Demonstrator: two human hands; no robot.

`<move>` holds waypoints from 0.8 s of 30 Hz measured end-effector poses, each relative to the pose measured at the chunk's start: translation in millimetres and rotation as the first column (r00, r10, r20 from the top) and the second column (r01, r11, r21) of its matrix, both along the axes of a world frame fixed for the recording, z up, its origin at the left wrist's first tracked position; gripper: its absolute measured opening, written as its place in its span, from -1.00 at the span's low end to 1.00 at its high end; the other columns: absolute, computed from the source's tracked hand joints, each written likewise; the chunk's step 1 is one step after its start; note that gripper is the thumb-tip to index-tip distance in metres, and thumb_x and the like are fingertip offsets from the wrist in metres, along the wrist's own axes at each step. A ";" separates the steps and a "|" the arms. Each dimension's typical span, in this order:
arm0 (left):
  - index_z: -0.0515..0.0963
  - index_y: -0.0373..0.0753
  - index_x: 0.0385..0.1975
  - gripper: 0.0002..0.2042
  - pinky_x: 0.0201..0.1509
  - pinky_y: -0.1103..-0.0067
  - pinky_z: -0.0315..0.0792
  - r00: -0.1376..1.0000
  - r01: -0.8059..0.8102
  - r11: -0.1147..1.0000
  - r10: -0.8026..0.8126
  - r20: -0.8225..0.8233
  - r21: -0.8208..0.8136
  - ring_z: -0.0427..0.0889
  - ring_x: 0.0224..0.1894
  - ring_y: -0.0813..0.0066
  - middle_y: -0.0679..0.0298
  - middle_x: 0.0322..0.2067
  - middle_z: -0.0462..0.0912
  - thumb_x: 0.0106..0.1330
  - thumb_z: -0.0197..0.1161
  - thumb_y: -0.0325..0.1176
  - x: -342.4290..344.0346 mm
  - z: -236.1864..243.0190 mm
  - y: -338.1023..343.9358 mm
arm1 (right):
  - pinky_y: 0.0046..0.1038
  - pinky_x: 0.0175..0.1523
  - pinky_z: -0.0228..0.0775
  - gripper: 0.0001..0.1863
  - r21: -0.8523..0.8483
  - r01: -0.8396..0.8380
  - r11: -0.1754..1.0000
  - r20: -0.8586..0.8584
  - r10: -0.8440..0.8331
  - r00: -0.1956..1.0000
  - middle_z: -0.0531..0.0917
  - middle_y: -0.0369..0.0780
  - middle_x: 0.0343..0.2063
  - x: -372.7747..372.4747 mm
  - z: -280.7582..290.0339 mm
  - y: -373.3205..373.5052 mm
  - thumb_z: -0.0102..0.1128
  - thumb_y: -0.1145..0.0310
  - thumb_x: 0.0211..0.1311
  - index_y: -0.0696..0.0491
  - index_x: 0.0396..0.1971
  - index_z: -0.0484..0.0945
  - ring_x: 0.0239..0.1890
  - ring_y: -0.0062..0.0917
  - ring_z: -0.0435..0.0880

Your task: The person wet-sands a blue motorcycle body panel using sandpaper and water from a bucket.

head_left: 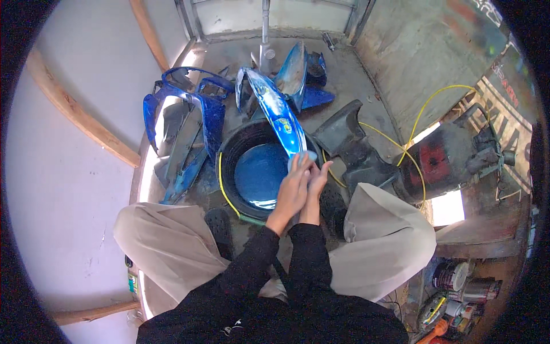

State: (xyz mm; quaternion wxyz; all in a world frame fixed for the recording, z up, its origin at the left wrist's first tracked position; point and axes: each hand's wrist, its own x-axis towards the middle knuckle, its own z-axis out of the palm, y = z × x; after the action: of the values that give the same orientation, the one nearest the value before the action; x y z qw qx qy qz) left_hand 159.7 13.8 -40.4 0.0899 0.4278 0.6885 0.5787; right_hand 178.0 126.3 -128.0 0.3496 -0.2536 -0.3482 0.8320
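Note:
A long glossy blue motorcycle body panel (279,112) with pale worn patches slants over a black bucket (224,172) of water. Around the near end of the panel my left hand (292,192) is closed, its fingers lying over the edge. Close against it, my right hand (315,184) is closed at the same end, thumb sticking out to the right; its other fingers are partly hidden. A small grey-blue piece (310,155) shows at the fingertips; whether it is a pad or part of the panel, I cannot tell. Dark blue water fills the bucket's bottom.
Blue motorcycle fairings (212,112) lie beyond the bucket at the left, and a scuffed curved panel (292,69) lies at the back. Black plastic parts (349,137) and a dark tank (429,166) with a yellow hose (411,132) are at the right. Cans (451,276) stand lower right.

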 end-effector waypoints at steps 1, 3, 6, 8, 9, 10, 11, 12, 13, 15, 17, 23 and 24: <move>0.43 -0.30 0.34 -0.58 0.53 0.25 0.17 0.997 -0.030 0.997 0.025 -0.073 -0.068 0.16 0.54 -0.07 -0.06 0.43 0.34 0.59 -0.12 -0.33 8.9 -7.5 -9.4 | -0.27 0.52 0.05 0.25 -0.007 -0.012 1.000 -0.003 0.012 1.000 0.45 0.01 0.35 -4.1 6.5 -6.9 -0.48 -0.63 0.30 0.39 0.35 0.33 0.39 -0.24 0.40; 0.43 -0.42 0.30 -0.59 0.52 0.20 0.17 0.998 -0.044 0.997 0.041 -0.045 -0.066 0.13 0.53 -0.21 -0.17 0.38 0.37 0.55 -0.06 -0.37 7.7 -16.7 -19.1 | -0.28 0.50 0.09 0.24 -0.252 -0.066 0.966 -0.090 0.044 0.995 0.45 0.00 0.35 -11.5 32.5 -30.2 -0.48 -0.63 0.31 0.36 0.37 0.33 0.40 -0.25 0.39; 0.43 -0.32 0.34 -0.58 0.51 0.24 0.20 1.000 -0.022 0.998 0.020 -0.023 -0.066 0.16 0.52 -0.10 -0.09 0.42 0.33 0.60 -0.14 -0.33 1.7 5.9 8.1 | -0.31 0.46 0.17 0.21 -0.006 -0.057 0.998 -0.050 0.056 0.997 0.47 -0.02 0.34 6.3 5.5 2.3 -0.47 -0.62 0.31 0.31 0.39 0.33 0.37 -0.26 0.42; 0.42 -0.31 0.35 -0.57 0.49 0.24 0.22 0.998 -0.069 0.996 0.068 -0.007 -0.059 0.17 0.51 -0.11 -0.11 0.41 0.34 0.61 -0.15 -0.32 -32.1 6.6 9.8 | -0.29 0.46 0.18 0.20 -0.083 -0.051 0.995 -0.078 0.045 0.996 0.46 -0.03 0.33 -6.5 35.8 -30.9 -0.43 -0.61 0.32 0.32 0.37 0.34 0.36 -0.25 0.43; 0.40 -0.31 0.37 -0.57 0.48 0.23 0.24 0.996 -0.091 0.996 0.092 0.007 -0.023 0.19 0.50 -0.13 -0.12 0.40 0.34 0.61 -0.16 -0.31 -41.8 8.5 8.8 | -0.27 0.46 0.18 0.19 -0.132 -0.024 0.991 -0.106 0.010 0.994 0.45 -0.03 0.33 -11.4 52.4 -41.6 -0.40 -0.60 0.33 0.34 0.35 0.35 0.34 -0.24 0.44; 0.38 -0.29 0.39 -0.56 0.46 0.24 0.27 0.997 -0.078 0.997 0.079 0.028 -0.024 0.18 0.49 -0.17 -0.13 0.40 0.35 0.62 -0.17 -0.29 -39.2 10.5 12.1 | -0.31 0.42 0.25 0.19 -0.123 -0.014 0.992 -0.115 0.000 0.993 0.48 -0.04 0.32 -10.4 49.3 -36.8 -0.40 -0.62 0.31 0.30 0.39 0.33 0.28 -0.29 0.50; 0.38 -0.29 0.39 -0.56 0.46 0.24 0.27 0.997 -0.074 0.997 0.074 0.022 -0.017 0.18 0.49 -0.17 -0.13 0.40 0.35 0.62 -0.17 -0.29 -32.0 11.8 8.9 | -0.31 0.42 0.25 0.19 -0.116 -0.010 0.993 -0.120 -0.004 0.993 0.48 -0.04 0.32 -10.2 37.6 -30.5 -0.40 -0.62 0.31 0.30 0.39 0.33 0.28 -0.29 0.50; 0.38 -0.29 0.39 -0.56 0.48 0.24 0.25 0.998 -0.041 0.998 0.043 0.052 -0.041 0.17 0.50 -0.16 -0.13 0.40 0.35 0.62 -0.16 -0.29 -13.3 9.9 8.4 | -0.31 0.42 0.26 0.19 -0.126 -0.014 0.992 -0.099 0.001 0.995 0.50 -0.04 0.28 -2.5 18.1 -13.5 -0.37 -0.62 0.30 0.30 0.39 0.33 0.25 -0.28 0.51; 0.37 -0.28 0.40 -0.56 0.50 0.24 0.22 0.997 -0.023 0.997 0.029 0.078 -0.075 0.15 0.51 -0.15 -0.13 0.40 0.35 0.62 -0.15 -0.29 1.9 4.6 2.5 | -0.30 0.42 0.27 0.19 -0.146 -0.032 0.989 -0.081 0.021 0.997 0.52 -0.05 0.24 -0.7 7.4 -5.9 -0.34 -0.61 0.30 0.31 0.39 0.32 0.22 -0.28 0.53; 0.37 -0.27 0.40 -0.56 0.54 0.24 0.16 0.996 -0.043 0.996 0.048 0.070 -0.074 0.12 0.53 -0.13 -0.10 0.42 0.33 0.62 -0.13 -0.28 12.2 -10.1 -12.1 | -0.33 0.39 0.31 0.20 -0.231 -0.005 0.973 -0.121 -0.023 0.992 0.56 -0.08 0.13 -9.6 19.6 -24.6 -0.31 -0.62 0.29 0.32 0.39 0.31 0.15 -0.28 0.55; 0.38 -0.26 0.39 -0.57 0.56 0.22 0.11 0.997 0.006 0.995 0.001 0.071 -0.096 0.09 0.55 -0.08 -0.07 0.42 0.34 0.61 -0.12 -0.29 17.0 -5.0 -13.2 | -0.31 0.44 0.25 0.22 -0.162 -0.067 0.985 -0.173 0.038 0.984 0.53 -0.04 0.23 -5.8 15.7 -18.9 -0.35 -0.63 0.28 0.32 0.41 0.28 0.25 -0.26 0.52; 0.35 -0.22 0.40 -0.56 0.46 0.22 0.27 0.981 -0.146 0.985 0.156 0.113 -0.089 0.25 0.43 -0.21 -0.13 0.42 0.28 0.62 -0.16 -0.27 -42.6 8.7 4.9 | -0.25 0.52 0.13 0.17 -0.105 -0.095 0.990 -0.172 0.076 0.982 0.36 0.04 0.42 -12.2 53.7 -42.9 -0.48 -0.57 0.37 0.31 0.43 0.27 0.40 -0.22 0.41; 0.35 -0.20 0.41 -0.56 0.45 0.21 0.28 0.987 -0.085 0.993 0.096 0.129 -0.083 0.27 0.43 -0.22 -0.15 0.42 0.27 0.62 -0.16 -0.27 -34.9 11.4 7.1 | -0.30 0.50 0.14 0.23 -0.096 -0.073 0.993 -0.149 0.058 0.987 0.44 -0.01 0.37 -7.5 49.6 -35.1 -0.48 -0.63 0.30 0.29 0.44 0.25 0.38 -0.25 0.42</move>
State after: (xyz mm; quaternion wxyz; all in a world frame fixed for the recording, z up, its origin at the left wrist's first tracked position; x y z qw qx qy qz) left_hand 124.8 20.9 -29.0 0.1256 0.3529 0.7216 0.5822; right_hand 170.5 91.2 -78.5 0.3334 -0.1979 -0.2872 0.8759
